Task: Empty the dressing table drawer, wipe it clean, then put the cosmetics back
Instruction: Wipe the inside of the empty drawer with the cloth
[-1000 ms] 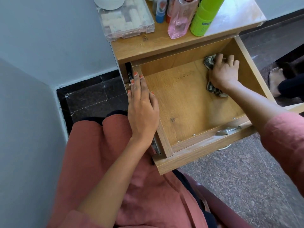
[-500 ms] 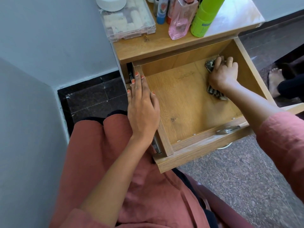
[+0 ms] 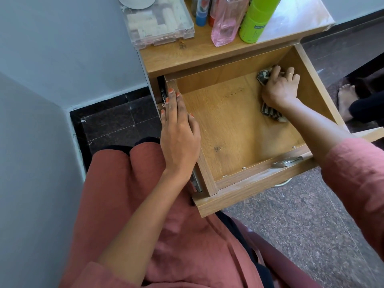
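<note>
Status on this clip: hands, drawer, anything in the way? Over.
Left hand flat on left wall of the drawer. Right hand grips the cloth in the far right corner. Drawer bare otherwise; cosmetics up on the tabletop, nothing blocking.

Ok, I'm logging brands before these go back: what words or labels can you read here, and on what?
Nothing here is legible.
Green bottle: dark label band with pale print, too blurred to read.
Blue tube: a coloured graphic, no readable words.
Pink bottle, clear box, cloth, drawer: no print visible.
</note>
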Demonstrator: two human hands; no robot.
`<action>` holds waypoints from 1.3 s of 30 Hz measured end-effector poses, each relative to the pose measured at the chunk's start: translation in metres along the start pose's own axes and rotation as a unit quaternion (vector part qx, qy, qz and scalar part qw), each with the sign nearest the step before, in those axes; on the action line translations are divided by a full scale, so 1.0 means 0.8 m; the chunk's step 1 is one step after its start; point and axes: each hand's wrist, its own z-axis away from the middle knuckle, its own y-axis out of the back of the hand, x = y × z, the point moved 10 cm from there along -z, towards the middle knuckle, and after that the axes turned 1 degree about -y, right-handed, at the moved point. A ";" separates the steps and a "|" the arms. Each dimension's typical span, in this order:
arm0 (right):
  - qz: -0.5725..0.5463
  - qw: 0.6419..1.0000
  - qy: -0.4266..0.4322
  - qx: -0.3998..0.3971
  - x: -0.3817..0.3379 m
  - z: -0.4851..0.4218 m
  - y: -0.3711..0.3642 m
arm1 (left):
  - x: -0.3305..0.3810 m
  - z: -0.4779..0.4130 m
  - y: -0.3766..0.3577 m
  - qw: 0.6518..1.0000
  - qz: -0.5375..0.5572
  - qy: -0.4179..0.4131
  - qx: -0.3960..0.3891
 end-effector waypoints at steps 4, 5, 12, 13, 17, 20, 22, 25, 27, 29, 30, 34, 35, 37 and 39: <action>0.011 1.000 -0.003 -0.005 -0.002 -0.004 0.001 | 0.000 0.000 0.000 1.000 0.003 0.001 -0.001; 0.016 1.000 0.002 -0.002 -0.004 -0.004 0.002 | 0.000 0.000 0.000 1.000 0.002 0.001 0.000; 0.057 0.998 -0.001 -0.032 -0.010 0.008 0.001 | 0.000 0.001 0.002 1.000 -0.003 -0.009 0.002; 0.058 0.998 -0.004 -0.036 -0.008 0.011 0.001 | 0.000 0.001 0.003 1.000 -0.001 -0.009 0.002; 0.031 0.999 -0.007 -0.031 -0.001 0.021 -0.003 | 0.000 0.001 0.002 1.000 0.011 -0.007 -0.003; 0.002 1.000 -0.015 -0.022 0.004 0.022 -0.003 | 0.000 0.001 0.001 0.999 0.033 -0.004 -0.006; -0.017 1.000 -0.018 -0.019 0.007 0.019 -0.002 | 0.000 0.002 -0.001 0.998 0.068 0.003 -0.013; -0.045 0.999 -0.015 -0.019 0.004 0.015 0.004 | -0.002 0.002 -0.004 0.994 0.104 0.016 -0.027; -0.069 0.997 -0.019 -0.026 0.001 0.011 0.009 | -0.002 0.002 -0.005 0.994 0.108 0.017 -0.027; -0.110 0.993 -0.030 -0.037 -0.002 0.010 0.012 | -0.002 0.001 -0.005 0.994 0.109 0.018 -0.026; -0.141 0.989 -0.037 -0.040 -0.002 0.012 0.013 | -0.003 0.001 -0.005 0.994 0.109 0.020 -0.027; -0.247 0.967 -0.043 -0.051 -0.004 0.021 0.013 | -0.005 0.001 -0.006 0.994 0.105 0.022 -0.023; -0.268 0.961 -0.047 -0.060 -0.007 0.024 0.013 | -0.005 0.001 -0.006 0.994 0.104 0.021 -0.020; -0.304 0.948 -0.053 -0.072 -0.017 0.029 0.013 | -0.004 0.001 -0.004 0.994 0.102 0.020 -0.015; -0.316 0.945 -0.037 -0.071 -0.032 0.036 0.014 | -0.004 0.001 -0.004 0.994 0.103 0.021 -0.013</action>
